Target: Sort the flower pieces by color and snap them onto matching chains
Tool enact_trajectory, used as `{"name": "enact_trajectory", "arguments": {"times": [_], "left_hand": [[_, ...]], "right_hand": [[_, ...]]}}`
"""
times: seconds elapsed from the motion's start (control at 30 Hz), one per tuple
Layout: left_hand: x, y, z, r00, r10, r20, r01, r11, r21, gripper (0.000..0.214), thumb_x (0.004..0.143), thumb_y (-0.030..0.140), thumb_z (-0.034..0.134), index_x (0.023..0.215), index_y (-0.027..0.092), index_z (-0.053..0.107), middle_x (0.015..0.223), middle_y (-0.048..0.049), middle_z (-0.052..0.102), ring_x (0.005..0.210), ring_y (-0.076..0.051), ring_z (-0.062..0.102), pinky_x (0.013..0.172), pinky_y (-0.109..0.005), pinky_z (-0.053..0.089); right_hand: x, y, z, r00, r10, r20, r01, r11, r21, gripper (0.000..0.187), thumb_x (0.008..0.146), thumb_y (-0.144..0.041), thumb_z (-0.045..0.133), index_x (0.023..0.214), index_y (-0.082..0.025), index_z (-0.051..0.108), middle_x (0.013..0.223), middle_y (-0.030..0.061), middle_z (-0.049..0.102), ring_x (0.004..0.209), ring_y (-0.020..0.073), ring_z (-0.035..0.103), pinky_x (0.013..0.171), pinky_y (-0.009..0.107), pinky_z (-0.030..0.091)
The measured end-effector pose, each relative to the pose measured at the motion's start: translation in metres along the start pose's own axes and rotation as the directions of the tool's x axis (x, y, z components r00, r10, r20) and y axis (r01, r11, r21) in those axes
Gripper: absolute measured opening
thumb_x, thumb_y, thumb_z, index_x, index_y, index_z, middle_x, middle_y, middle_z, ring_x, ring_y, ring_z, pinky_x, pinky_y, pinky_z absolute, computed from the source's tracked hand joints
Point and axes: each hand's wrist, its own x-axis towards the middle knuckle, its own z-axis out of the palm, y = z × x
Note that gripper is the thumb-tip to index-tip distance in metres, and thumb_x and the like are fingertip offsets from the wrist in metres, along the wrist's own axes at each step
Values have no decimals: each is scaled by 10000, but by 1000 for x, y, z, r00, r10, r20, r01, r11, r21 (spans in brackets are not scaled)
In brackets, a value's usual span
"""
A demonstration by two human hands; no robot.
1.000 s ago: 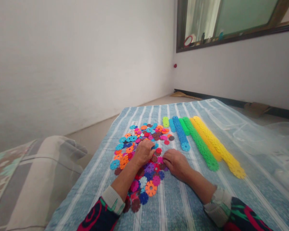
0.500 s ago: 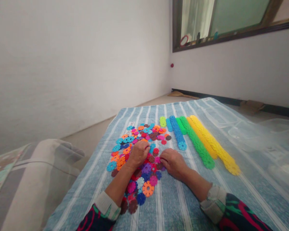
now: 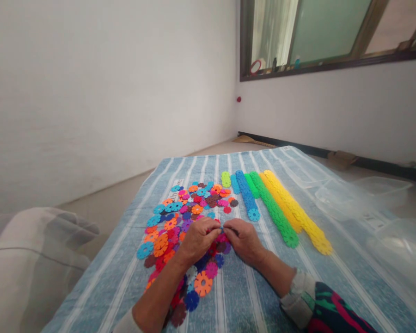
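My left hand [image 3: 201, 238] is closed in a pinch over the pile of plastic snowflake discs [image 3: 161, 243]. Fingertip to fingertip with it, my right hand [image 3: 243, 238] pinches too. A small bit of a blue snowflake disc [image 3: 222, 229] shows between the two sets of fingers; most of it is hidden. Loose discs in orange, red, pink, purple, brown and blue spread beneath and around my left hand. Right of the pile lie joined strips of discs: a short lime one [image 3: 226, 179], a blue one [image 3: 247, 194], a green one [image 3: 274, 208] and a yellow one [image 3: 298, 212].
A striped blue and white cloth [image 3: 263, 296] covers the work surface. Clear plastic containers [image 3: 381, 192] stand at the right. Grey-beige fabric [image 3: 38, 259] is at the left, beside the wall. A window [image 3: 326, 37] is set in the far wall.
My left hand has moved away from the discs toward my right hand, and their fingertips now meet. The view has shifted slightly to the right.
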Motion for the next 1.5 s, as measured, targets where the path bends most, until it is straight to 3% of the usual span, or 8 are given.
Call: {"name": "enact_trajectory", "arguments": {"times": [0.1, 0.23, 0.33, 0.47, 0.63, 0.77, 1.13, 1.5], "left_hand": [[2, -8, -1, 999, 38, -33, -37, 999, 17, 163, 823, 231, 519, 786, 205, 676, 803, -8, 689, 803, -147, 617, 780, -274, 484], [6, -32, -5, 989, 42, -142, -12, 978, 206, 152, 819, 223, 516, 837, 179, 661, 894, -58, 688, 897, -194, 610, 852, -341, 484], [7, -53, -7, 987, 48, -152, 9, 935, 355, 158, 803, 189, 499, 821, 172, 655, 931, -90, 672, 951, -231, 591, 896, -403, 480], [6, -67, -4, 985, 83, -151, -8, 896, 445, 179, 784, 209, 521, 884, 170, 665, 1135, -130, 621, 1139, -289, 517, 1014, -489, 414], [5, -72, 2, 989, 55, -138, 13, 892, 451, 207, 796, 231, 533, 932, 162, 673, 1236, -154, 563, 1216, -311, 462, 1048, -505, 383], [5, -73, 5, 991, 34, -130, 27, 899, 438, 186, 791, 237, 558, 913, 163, 677, 1243, -150, 554, 1232, -315, 442, 1053, -510, 373], [5, -70, 7, 994, 33, -107, 15, 908, 419, 137, 792, 208, 563, 869, 167, 669, 1190, -129, 561, 1197, -290, 464, 1060, -484, 365], [5, -69, 7, 985, 95, -142, -37, 930, 365, 107, 790, 171, 548, 813, 173, 653, 1050, -105, 613, 1119, -269, 521, 1019, -491, 410]], "right_hand": [[0, 1, -2, 1000, -19, -19, 19, 1000, -18, 157, 872, -194, 503, 837, -210, 656, 804, 32, 674, 774, 161, 608, 724, 261, 452], [7, 11, -14, 995, -75, -70, 66, 990, -125, 162, 875, -184, 492, 831, -206, 647, 848, 63, 668, 825, 187, 599, 764, 295, 455], [26, 22, -32, 994, -79, -72, 59, 968, -242, 167, 885, -189, 493, 827, -209, 648, 888, 71, 659, 885, 200, 585, 808, 317, 443], [66, 41, -51, 999, 19, -36, -33, 896, -443, 185, 880, -184, 506, 785, -209, 662, 889, 82, 644, 903, 223, 558, 820, 338, 415], [111, 57, -55, 978, 180, 104, -72, 762, -644, 208, 871, -167, 505, 748, -201, 668, 904, 92, 642, 911, 219, 550, 757, 300, 380], [125, 62, -48, 951, 254, 175, -45, 674, -737, 213, 874, -170, 487, 798, -199, 684, 949, 102, 654, 896, 217, 555, 702, 289, 359], [133, 73, -40, 922, 314, 226, -13, 608, -793, 245, 891, -161, 435, 829, -162, 671, 1021, 146, 649, 926, 236, 553, 710, 304, 356], [137, 75, -41, 906, 346, 243, -4, 581, -814, 245, 910, -209, 426, 896, -179, 669, 1068, 117, 647, 1004, 229, 554, 764, 283, 368]]}}
